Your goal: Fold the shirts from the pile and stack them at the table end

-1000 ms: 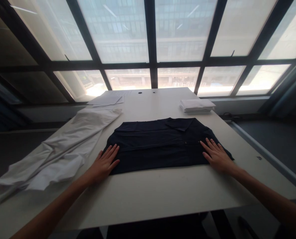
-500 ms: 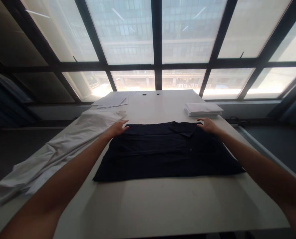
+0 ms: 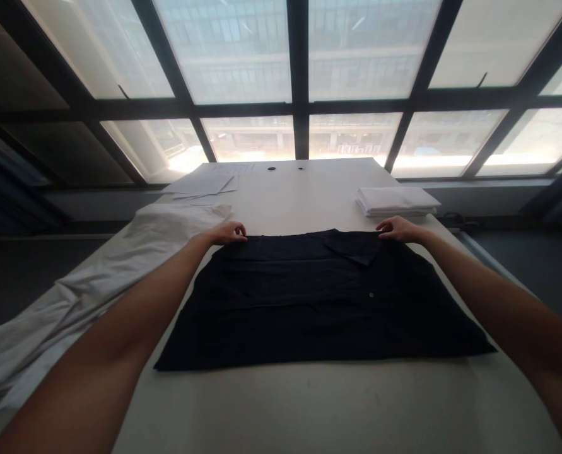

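A dark navy garment [image 3: 281, 302] lies spread flat in a wide folded shape on the white table. A pointed flap shows near its far right edge, and a small button sits below that flap. My left hand [image 3: 228, 232] pinches the garment's far left corner between thumb and fingers. At the far right corner, my right hand [image 3: 398, 229] is closed on the cloth in the same kind of pinch. The far edge runs nearly straight between the two hands. Whether it is a shirt or another garment, I cannot tell for sure.
Along the table's left side lies a long, rumpled white cloth [image 3: 134, 252]. Paper sheets [image 3: 202, 184] rest beyond it. A folded white stack of cloth [image 3: 397, 200] is at the back right. The white table [image 3: 299, 202] ends before tall framed windows [image 3: 252, 139].
Both hands have closed from a looser, more open pose onto the garment's far corners. The garment now appears larger and nearer in view.
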A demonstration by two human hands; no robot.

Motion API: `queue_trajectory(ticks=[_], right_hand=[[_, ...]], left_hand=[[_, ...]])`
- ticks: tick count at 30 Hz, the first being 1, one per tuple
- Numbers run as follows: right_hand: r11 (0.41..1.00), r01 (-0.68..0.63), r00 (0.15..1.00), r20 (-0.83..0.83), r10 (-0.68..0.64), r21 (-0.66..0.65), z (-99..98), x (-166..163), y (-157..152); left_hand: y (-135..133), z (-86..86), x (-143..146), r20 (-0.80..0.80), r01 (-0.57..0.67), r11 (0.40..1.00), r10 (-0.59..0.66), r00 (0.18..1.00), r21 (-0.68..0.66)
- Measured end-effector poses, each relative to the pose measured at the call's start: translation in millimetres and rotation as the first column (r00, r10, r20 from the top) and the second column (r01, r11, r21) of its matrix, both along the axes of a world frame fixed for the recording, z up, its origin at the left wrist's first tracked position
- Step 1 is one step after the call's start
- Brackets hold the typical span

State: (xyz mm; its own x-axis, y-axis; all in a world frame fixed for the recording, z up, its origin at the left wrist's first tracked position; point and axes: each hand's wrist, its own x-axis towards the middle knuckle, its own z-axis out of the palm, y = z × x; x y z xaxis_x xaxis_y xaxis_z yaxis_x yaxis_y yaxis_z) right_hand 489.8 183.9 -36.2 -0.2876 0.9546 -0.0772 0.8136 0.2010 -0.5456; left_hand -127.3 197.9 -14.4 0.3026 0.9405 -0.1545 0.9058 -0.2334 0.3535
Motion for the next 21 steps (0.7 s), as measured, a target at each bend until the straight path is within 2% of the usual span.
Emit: queue_trajectory(ticks=[3,8,12,15,21], right_hand=[[1.000,-0.006,1.000,-0.011,0.006,-0.012,-0.2,0,3],[0.998,0.022,1.000,-0.009,-0.022,0.061,0.4,-5,-2],[0.988,0.045,0.999,-0.029,-0.042,0.145,5.6,-6,-12],[0.977,0.064,0.994,-0.100,-0.045,0.204,10.4,-4,-22],[0.939,0.110,0.974,-0.222,-0.037,0.326,12.5,5,-49]], left_hand=[[0,4.1,2,-0.003,0.041,0.999,-0.041,0.999,-0.003],[-10,10.0,7,0.033,0.011,1.000,-0.012,0.999,0.018],[-19,16.8,5,0.120,0.020,0.998,-0.028,0.992,0.064],[-28,24.0,4,0.160,0.012,0.982,-0.043,0.986,0.188],[-62,36.4,7,0.191,-0.026,0.902,-0.063,0.980,0.432]])
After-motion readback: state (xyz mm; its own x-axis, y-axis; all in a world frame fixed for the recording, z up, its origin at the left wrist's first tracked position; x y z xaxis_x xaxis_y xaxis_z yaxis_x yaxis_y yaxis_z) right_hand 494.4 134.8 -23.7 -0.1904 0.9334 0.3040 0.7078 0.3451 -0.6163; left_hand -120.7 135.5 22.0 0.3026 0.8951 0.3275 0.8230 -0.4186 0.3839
